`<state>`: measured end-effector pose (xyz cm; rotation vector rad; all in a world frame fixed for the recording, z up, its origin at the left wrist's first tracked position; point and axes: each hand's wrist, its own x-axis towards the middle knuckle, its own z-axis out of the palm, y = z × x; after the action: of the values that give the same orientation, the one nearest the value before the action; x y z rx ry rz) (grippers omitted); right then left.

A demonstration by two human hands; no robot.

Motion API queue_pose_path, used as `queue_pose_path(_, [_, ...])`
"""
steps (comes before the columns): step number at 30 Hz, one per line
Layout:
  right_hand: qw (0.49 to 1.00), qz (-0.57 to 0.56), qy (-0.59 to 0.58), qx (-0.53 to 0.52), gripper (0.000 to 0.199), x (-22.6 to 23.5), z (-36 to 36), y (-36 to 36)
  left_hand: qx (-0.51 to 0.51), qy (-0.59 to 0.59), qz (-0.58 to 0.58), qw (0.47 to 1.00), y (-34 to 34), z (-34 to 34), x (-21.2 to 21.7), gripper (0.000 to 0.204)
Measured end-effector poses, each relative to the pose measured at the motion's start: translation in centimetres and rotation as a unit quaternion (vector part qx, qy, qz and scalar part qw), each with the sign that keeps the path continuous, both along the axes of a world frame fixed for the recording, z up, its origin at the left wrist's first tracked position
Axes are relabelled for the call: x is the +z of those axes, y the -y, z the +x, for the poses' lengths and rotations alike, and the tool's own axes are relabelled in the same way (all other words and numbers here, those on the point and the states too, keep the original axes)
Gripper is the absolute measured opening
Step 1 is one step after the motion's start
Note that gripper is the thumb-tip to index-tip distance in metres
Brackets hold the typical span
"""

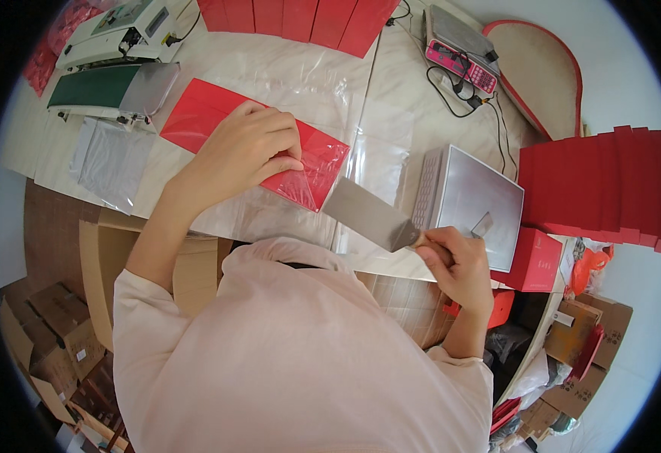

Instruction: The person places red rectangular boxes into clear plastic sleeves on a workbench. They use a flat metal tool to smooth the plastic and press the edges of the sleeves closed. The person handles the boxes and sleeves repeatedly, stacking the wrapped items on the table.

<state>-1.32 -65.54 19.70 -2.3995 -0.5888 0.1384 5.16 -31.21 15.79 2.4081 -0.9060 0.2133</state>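
A long red box (194, 113) in clear plastic film lies slanted across the table. My left hand (259, 143) rests on top of it, its fingers curled and thumb bent against the film near the box's right half. In my right hand (459, 264) is a scraper (368, 215) with a broad rectangular metal blade, gripped by its pale handle. The blade points up and left, its tip right beside the box's right end; whether they touch I cannot tell. Loose clear film (259, 215) spreads under and around the box.
A sealing machine (111, 34) with a green belt (89, 89) stands back left, plastic bags (111, 162) before it. Red boxes stand at the back (293, 19) and right (595, 185). A scale (463, 45) with cables and a silver-topped box (478, 204) occupy the right side. Cartons (62, 332) lie lower left.
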Motion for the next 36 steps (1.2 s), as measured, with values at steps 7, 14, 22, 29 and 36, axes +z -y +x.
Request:
queue_pose_path(7, [0.993,0.008,0.087,0.083,0.016,-1.1,0.8,-4.3,0.046,-0.053,-0.064,0.995,0.1,0.5,-1.1,0.014])
queue_pose_path(14, [0.984,-0.044,0.155,0.074,0.015,-1.5,2.6,-5.0,0.103,-0.104,-0.134,0.980,-0.2,0.5,-1.4,0.005])
queue_pose_path(22, [0.976,-0.061,0.198,0.070,0.017,-1.6,3.3,-5.0,0.107,-0.139,-0.140,0.974,-0.1,0.8,-0.9,0.008])
queue_pose_path(29, [0.980,-0.052,0.179,0.062,0.019,-1.4,4.8,-5.0,0.115,-0.160,-0.138,0.971,0.2,1.1,-0.1,0.021])
queue_pose_path(36, [0.980,-0.039,0.179,0.074,0.021,-1.9,6.1,-5.4,0.058,0.080,-0.053,0.994,2.0,3.2,2.2,0.036])
